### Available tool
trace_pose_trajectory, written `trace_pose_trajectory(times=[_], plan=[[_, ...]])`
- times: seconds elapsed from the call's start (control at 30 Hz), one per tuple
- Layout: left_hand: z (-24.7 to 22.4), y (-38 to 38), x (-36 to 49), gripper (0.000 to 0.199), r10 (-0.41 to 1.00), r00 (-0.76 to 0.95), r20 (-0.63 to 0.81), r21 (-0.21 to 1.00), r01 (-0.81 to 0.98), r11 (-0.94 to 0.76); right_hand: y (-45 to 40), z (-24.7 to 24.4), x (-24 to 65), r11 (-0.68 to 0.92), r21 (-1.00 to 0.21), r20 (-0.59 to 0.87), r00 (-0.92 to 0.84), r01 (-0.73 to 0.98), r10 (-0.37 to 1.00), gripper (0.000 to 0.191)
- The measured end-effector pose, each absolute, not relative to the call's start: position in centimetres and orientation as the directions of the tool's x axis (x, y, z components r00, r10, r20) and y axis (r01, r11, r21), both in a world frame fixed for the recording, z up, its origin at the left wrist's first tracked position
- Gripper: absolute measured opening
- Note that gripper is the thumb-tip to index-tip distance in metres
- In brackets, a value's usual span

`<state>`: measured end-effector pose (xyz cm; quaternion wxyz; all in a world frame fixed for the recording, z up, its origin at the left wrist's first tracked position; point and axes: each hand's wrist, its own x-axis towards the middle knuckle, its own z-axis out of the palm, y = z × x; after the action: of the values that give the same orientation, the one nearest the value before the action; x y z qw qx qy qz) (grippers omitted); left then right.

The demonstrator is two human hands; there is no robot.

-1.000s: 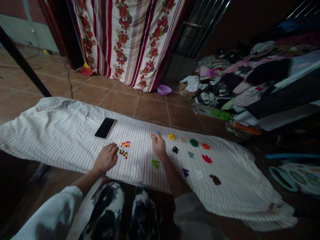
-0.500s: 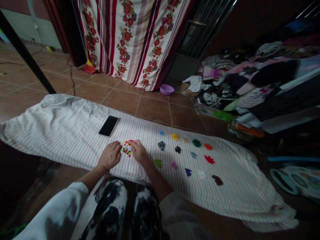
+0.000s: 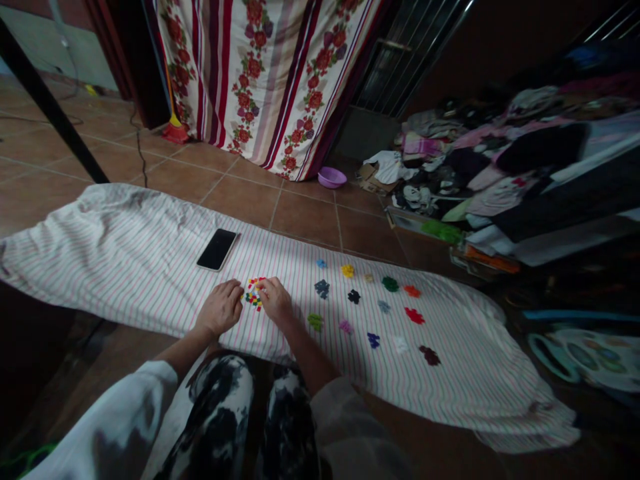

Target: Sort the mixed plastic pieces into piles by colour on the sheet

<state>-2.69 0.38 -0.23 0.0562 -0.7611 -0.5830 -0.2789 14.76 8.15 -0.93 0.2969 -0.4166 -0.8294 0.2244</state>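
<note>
A patch of small red, yellow, green and white pieces (image 3: 254,301) lies on the striped cloth (image 3: 280,333) between my two hands. At its left edge is my left hand (image 3: 220,308), closed, its fingers bent and pressed together with the tips down by the pieces. My right hand (image 3: 277,303) reaches over the patch from the right, fingers pinched at its upper part. Whatever either hand grips is too small or hidden to make out. Beyond my left hand lies a phone (image 3: 217,249) with a dark screen.
Right of my hands, several small piles sorted by colour lie in rows, among them yellow (image 3: 348,271), dark green (image 3: 390,284), red (image 3: 415,315) and brown (image 3: 429,355). A purple basin (image 3: 332,177) stands on the tiled floor, near heaped clothes (image 3: 480,160).
My right hand has shifted very slightly at the patch, still pinched. My left hand stays almost where it was. The whole view has moved a little.
</note>
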Motion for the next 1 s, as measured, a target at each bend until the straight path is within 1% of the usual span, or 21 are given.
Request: trace_pose_trajectory(times=[0.17,0.3,0.43,0.57,0.67,0.77,0.87,1.0], plan=[[-0.34,0.42,-2.73,0.026,0.851,0.167,0.499,0.236,0.918,-0.318,7.99,-1.11,14.86,0.540,-0.654,0.328,-0.444,0.529,0.834,0.017],[-0.43,0.42,-2.76,0.026,0.845,0.169,0.507,0.222,0.922,-0.317,8.13,-1.45,15.22,0.502,-0.747,0.345,-0.392,0.436,0.853,0.014],[-0.43,0.40,-2.80,0.025,0.849,0.167,0.501,0.223,0.923,-0.313,8.35,-1.89,15.53,0.366,-0.862,0.248,-0.337,0.351,0.908,0.014],[-0.34,0.41,-2.81,0.023,0.851,0.176,0.495,0.213,0.925,-0.315,8.16,-1.85,15.51,0.239,-0.917,0.154,-0.270,0.320,0.950,0.013],[-0.25,0.39,-2.76,0.023,0.849,0.172,0.500,0.209,0.927,-0.311,7.89,-1.60,15.41,0.236,-0.915,0.157,-0.251,0.327,0.955,0.013],[-0.22,0.37,-2.72,0.023,0.855,0.171,0.490,0.214,0.927,-0.308,7.73,-1.58,15.39,0.279,-0.883,0.205,-0.226,0.376,0.952,0.013],[-0.29,0.40,-2.75,0.023,0.858,0.178,0.483,0.220,0.923,-0.315,7.67,-1.81,15.37,0.305,-0.852,0.248,-0.185,0.426,0.951,0.017],[-0.46,0.45,-2.89,0.023,0.855,0.195,0.481,0.192,0.928,-0.320,7.63,-1.97,15.31,0.348,-0.817,0.294,-0.188,0.459,0.937,0.022]])
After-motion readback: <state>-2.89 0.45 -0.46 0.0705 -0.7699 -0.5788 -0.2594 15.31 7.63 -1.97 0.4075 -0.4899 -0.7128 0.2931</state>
